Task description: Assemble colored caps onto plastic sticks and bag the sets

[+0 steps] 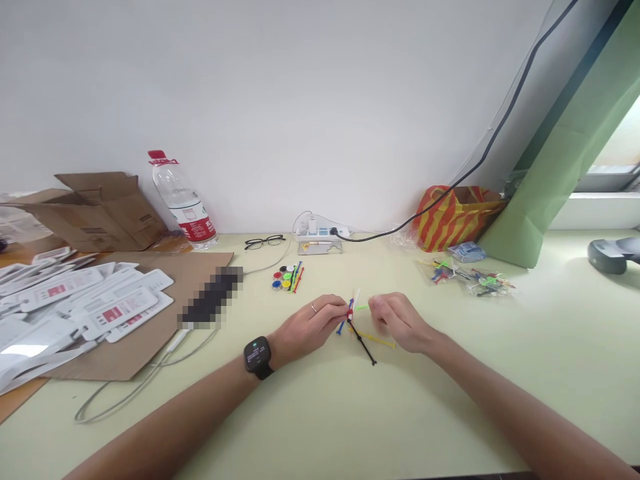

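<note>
My left hand (311, 327), with a ring and a black watch on its wrist, is closed with fingertips pinching a small assembly of coloured plastic rods at its red middle piece (350, 314). From it fan out a black rod (361, 341), a yellow rod (379, 339), a blue rod (341, 328) and a white rod (357, 297). My right hand (403, 321) is closed at the right of the assembly, its fingers on the outer end of a light green rod (363, 307). The fingers hide that rod's end. Its inner end is close to the red piece.
Small coloured discs (283, 277) and loose rods (299, 277) lie behind my left hand. Bagged rods (490, 283) are at the right. Glasses (265, 242), a power strip (320, 230), a bottle (187, 207) and a striped bag (440, 217) stand along the wall. White tags (120, 303) cover cardboard.
</note>
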A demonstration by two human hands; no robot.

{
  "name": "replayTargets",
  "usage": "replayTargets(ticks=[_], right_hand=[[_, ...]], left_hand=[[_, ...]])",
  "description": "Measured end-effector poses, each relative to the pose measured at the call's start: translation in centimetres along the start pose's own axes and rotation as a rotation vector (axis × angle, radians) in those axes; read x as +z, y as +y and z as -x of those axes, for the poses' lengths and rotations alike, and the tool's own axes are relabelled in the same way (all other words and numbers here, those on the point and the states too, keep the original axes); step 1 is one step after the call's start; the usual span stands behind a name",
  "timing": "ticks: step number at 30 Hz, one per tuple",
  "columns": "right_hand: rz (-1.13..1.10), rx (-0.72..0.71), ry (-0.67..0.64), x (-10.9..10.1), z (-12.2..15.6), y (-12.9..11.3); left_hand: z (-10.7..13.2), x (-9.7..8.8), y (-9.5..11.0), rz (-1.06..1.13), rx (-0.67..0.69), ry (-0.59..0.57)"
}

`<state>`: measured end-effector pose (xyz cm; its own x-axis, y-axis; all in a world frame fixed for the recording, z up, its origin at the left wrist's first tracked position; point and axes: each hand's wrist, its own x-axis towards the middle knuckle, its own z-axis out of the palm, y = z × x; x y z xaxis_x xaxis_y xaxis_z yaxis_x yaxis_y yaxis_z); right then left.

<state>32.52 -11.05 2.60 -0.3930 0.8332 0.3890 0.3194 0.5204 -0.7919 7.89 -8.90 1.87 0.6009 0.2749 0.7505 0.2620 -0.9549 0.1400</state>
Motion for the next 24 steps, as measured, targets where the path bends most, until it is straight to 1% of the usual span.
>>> replayTargets(ticks=[2,4,5,7,10,12,17,24], right_hand=[[-0.037,0.04,0.052,-0.5,-0.3,-0.1],[-0.063,0.028,0.124,-0.9,-0.5,-0.3],[-0.06,0.017,0.134,-1.0,-0.7,-0.5],[-0.041,0.008,0.102,-1.0,-0.8,-0.8],[-0.041,0.044,-0.018,-0.4,-0.7,-1.1],[-0.06,0.062,-0.071,0.1,-0.6,-1.2],[-0.094,0.079,-0.086,0.9,-0.5,-0.8],[-0.183,0.136,-0.129,1.0,-0.7,-0.7]], left_hand=[[-0.2,-0.1,0.3,-0.007,0.016,0.01],[-0.3,-0.1,0.4,-0.009,0.03,0.005],[-0.3,-0.1,0.4,-0.011,0.033,0.004],[-0.3,-0.1,0.3,-0.02,0.034,0.007],[-0.3,-0.1,0.2,-0.032,0.03,0.008],[-0.3,-0.1,0.2,-0.037,0.027,0.001],[-0.2,-0.1,0.2,-0.038,0.025,-0.012],[0.1,0.1,0.0,0.067,-0.064,-0.055]])
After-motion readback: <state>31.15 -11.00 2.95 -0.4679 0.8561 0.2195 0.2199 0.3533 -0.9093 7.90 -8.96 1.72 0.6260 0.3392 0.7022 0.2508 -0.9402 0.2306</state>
